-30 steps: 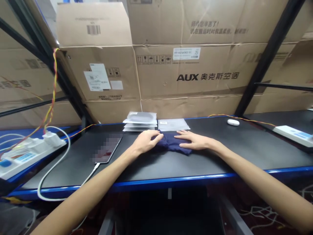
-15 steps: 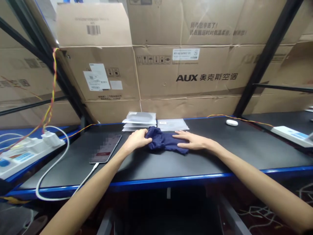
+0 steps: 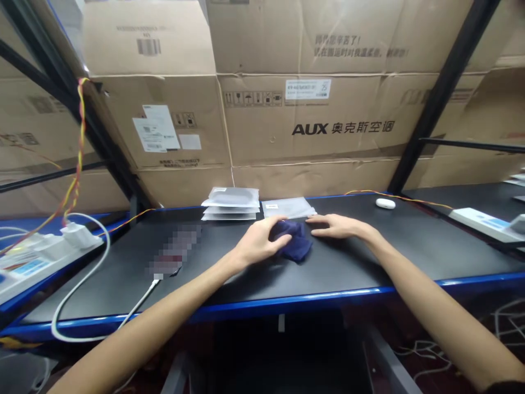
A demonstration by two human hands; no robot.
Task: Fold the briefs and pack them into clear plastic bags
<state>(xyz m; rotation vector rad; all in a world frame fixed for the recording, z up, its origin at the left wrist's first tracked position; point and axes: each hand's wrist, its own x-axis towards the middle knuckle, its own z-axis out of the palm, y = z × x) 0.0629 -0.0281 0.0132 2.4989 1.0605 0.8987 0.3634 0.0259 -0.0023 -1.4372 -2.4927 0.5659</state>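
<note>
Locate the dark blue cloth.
Slightly right of centre in the head view: the dark blue cloth lies on the tabletop between left hand and right hand, in front of the lone pale packet.

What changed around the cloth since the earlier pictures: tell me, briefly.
The left hand moved right, and the left part of the dark blue cloth came over with it, leaving a smaller bundle. The right hand, spread on the cloth before, shifted right off its top; whether it touches the edge is unclear. The packet stack, phone and white case stayed put.
</note>
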